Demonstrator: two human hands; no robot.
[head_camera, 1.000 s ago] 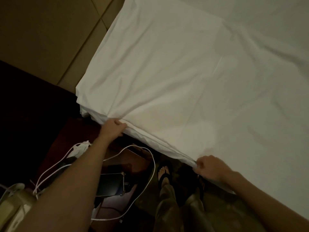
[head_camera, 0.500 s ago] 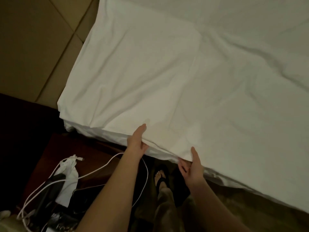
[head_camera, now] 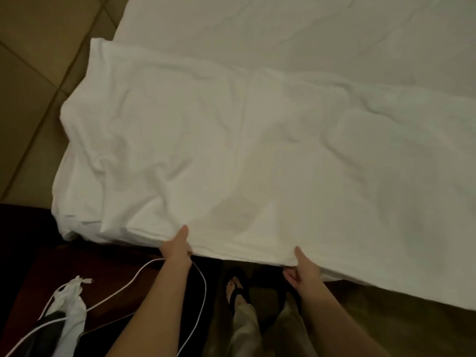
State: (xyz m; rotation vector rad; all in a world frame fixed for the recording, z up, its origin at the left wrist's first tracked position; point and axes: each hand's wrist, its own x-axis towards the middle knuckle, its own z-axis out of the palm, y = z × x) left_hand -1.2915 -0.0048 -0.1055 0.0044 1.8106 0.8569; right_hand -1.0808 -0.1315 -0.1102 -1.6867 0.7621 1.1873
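At near bed edge (head_camera: 334, 34), left hand (head_camera: 177, 244) and right hand (head_camera: 302, 266) pinch sheet (head_camera: 257, 163) hem; sheet runs far-right; bunched corner (head_camera: 77, 222) nearer left hand.

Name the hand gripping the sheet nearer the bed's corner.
The left hand, beside the white cable; the right hand grips the sheet farther along the edge.

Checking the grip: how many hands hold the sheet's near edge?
2. The left hand grips the white sheet near its bunched corner; the right hand grips the same edge further right.
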